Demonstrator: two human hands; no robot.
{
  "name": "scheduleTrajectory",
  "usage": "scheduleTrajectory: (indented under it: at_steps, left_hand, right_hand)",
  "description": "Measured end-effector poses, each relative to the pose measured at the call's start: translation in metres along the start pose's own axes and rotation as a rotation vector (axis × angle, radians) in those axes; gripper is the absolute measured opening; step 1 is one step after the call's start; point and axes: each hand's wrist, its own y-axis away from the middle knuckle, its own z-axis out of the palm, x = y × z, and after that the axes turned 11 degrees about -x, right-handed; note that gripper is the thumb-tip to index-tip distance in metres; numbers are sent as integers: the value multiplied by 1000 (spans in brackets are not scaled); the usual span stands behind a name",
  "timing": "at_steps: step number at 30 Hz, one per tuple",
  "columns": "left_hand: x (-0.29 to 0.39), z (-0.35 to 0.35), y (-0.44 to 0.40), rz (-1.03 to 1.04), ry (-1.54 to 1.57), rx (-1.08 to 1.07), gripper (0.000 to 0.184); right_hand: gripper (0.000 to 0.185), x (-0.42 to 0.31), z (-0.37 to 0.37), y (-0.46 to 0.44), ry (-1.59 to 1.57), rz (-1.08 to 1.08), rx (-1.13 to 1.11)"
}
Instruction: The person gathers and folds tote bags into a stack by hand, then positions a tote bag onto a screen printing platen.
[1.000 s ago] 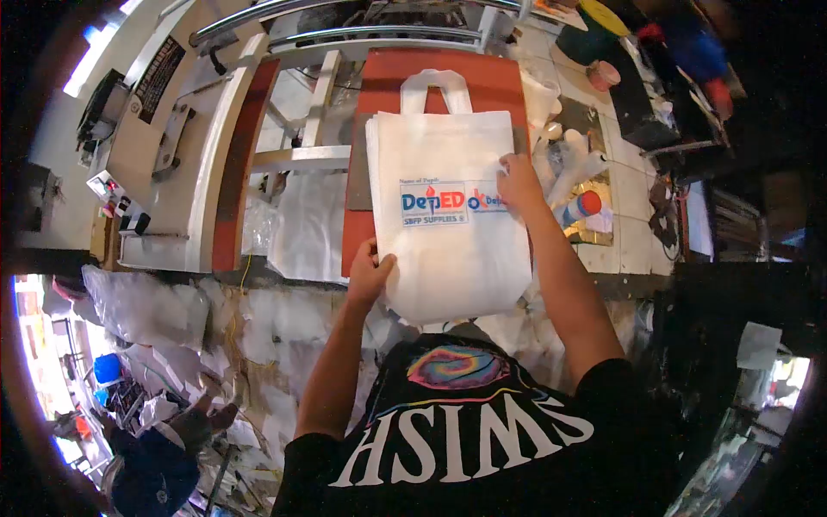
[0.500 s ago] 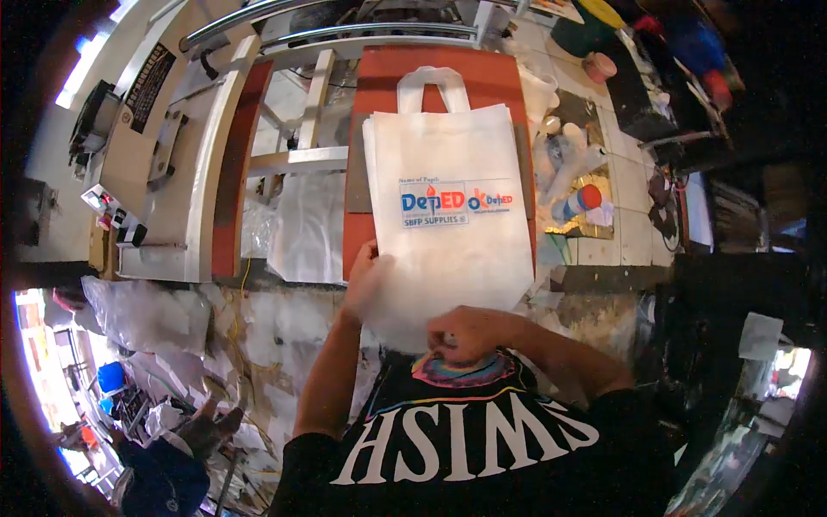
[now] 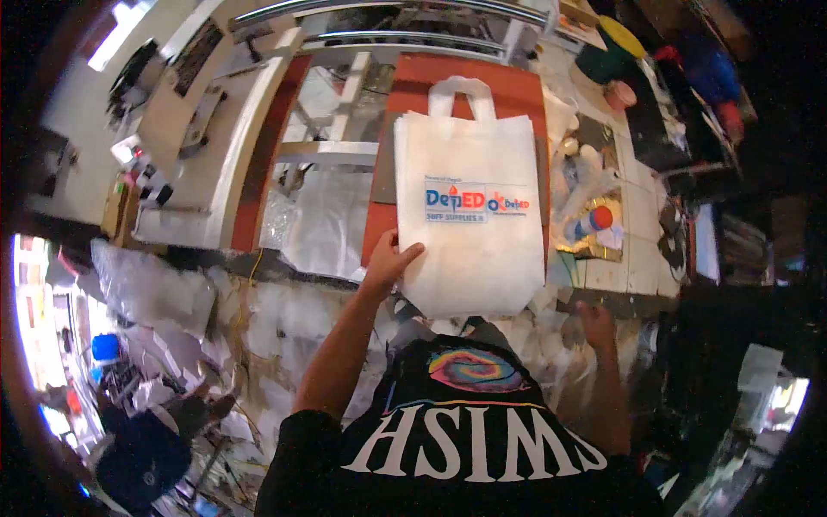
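Note:
A white tote bag [image 3: 472, 267] with looped handles lies flat on a reddish-brown board [image 3: 383, 155]; blue and red "DepED" lettering is printed across its middle. My left hand [image 3: 394, 261] is at the bag's lower left edge, thumb on top and the fingers beneath, pinching it. The bag's bottom hangs past the near edge of the work surface. Away from the bag, my right hand [image 3: 594, 323] hovers low to the right, near the counter's front edge. It is dim and smeared, so its fingers do not show clearly.
Pale frame bars [image 3: 332, 153] and clear plastic [image 3: 323, 220] lie left of the board. A blue and red container [image 3: 590, 222] sits on the tiled counter [image 3: 633, 250] to the right. Behind me at lower left is another person [image 3: 146, 457]; scraps litter the floor.
My right hand has left the area by my chest and swung out to the right. My left thumb now lies on the bag's edge. The view has shifted, moving the bag rightward.

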Motion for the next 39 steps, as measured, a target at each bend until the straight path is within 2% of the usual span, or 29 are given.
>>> scheduleTrajectory:
  at_steps: [2, 3, 4, 5, 6, 7, 9, 10, 12, 13, 15, 17, 19, 21, 23, 26, 28, 29, 31, 32, 33, 34, 36, 37, 38, 39]
  left_hand:
    - [-24, -3, -13, 61, -197, 114, 56]
    - [-28, 0, -15, 88, -192, 159, 56]
    - [-30, 3, -13, 16, -178, 94, 55]
    - [-28, 7, -9, -53, -159, 41, 54]
    - [-26, 18, 4, 3, -203, 61, 54]
    - [-22, 32, 23, 58, -245, 101, 54]
    - [-7, 65, 87, 29, -494, 335, 64]
    - [-24, 69, 116, 83, -324, 344, 64]
    - [-73, 84, 167, 88, -65, 378, 66]
    - [-101, 92, 193, 25, 38, 401, 66]
    - [-147, 106, 237, 54, 129, 458, 60]
    - [-161, 130, 286, 135, 246, 544, 58]
    - [-166, 153, 330, 215, 365, 622, 56]
    - [-171, 167, 371, 164, 460, 802, 55]
    - [-186, 178, 402, 248, 531, 908, 54]
    - [-213, 186, 478, 353, 610, 1083, 51]
    - [-235, 204, 536, 406, 662, 1225, 49]
    - [-244, 213, 564, 491, 716, 1293, 46]
    - [-267, 227, 629, 613, 802, 1428, 42]
    - [-279, 232, 665, 604, 717, 1542, 37]
    - [-292, 240, 697, 583, 635, 1639, 33]
    - [-305, 245, 729, 551, 678, 1735, 31]
    - [-323, 242, 807, 463, 612, 1847, 32]
    - [-304, 254, 846, 622, 658, 1882, 34]
    - [-304, 256, 887, 451, 465, 2113, 42]
    - [-285, 267, 930, 29, 357, 2358, 51]
  right_hand:
    - [38, 76, 63, -75, -1069, -401, -337]
    - [40, 48, 58, -70, -1087, -272, -497]
    - [44, 10, 56, -58, -1082, -140, -662]
    - [46, -9, 61, -58, -1145, -98, -729]
    - [49, -20, 66, -55, -1191, -47, -810]
    - [52, -37, 64, -47, -1301, 48, -766]
    - [56, -41, 65, -54, -1400, -16, -939]
    - [53, -55, 59, -31, -1433, -73, -1007]
    - [48, -56, 64, -28, -1239, -194, -1208]
    - [48, -66, 69, -20, -1193, -202, -1272]
    - [44, -81, 70, 5, -990, -267, -1262]
    - [42, -98, 79, 15, -845, -339, -1286]
    - [45, -112, 102, 25, -291, -509, -1017]
    - [43, -115, 152, 3, -227, -580, -1127]
    - [41, -138, 173, 18, -163, -655, -1234]
    - [39, -183, 185, 139, -112, -790, -1327]
    - [41, -201, 216, 208, 229, -889, -1263]
    - [41, -203, 245, 224, 296, -919, -1307]
    - [43, -213, 326, 254, 395, -1156, -1404]
    - [43, -210, 368, 284, 265, -992, -1506]
    - [46, -223, 390, 332, 639, -1274, -1382]
    - [44, -209, 365, 432, 487, -1229, -1639]
    - [40, -206, 406, 534, 490, -1025, -1773]
    - [37, -208, 418, 587, 479, -1185, -1815]
    - [34, -210, 427, 639, 463, -1339, -1848]
    - [32, -223, 444, 689, 488, -1487, -1811]
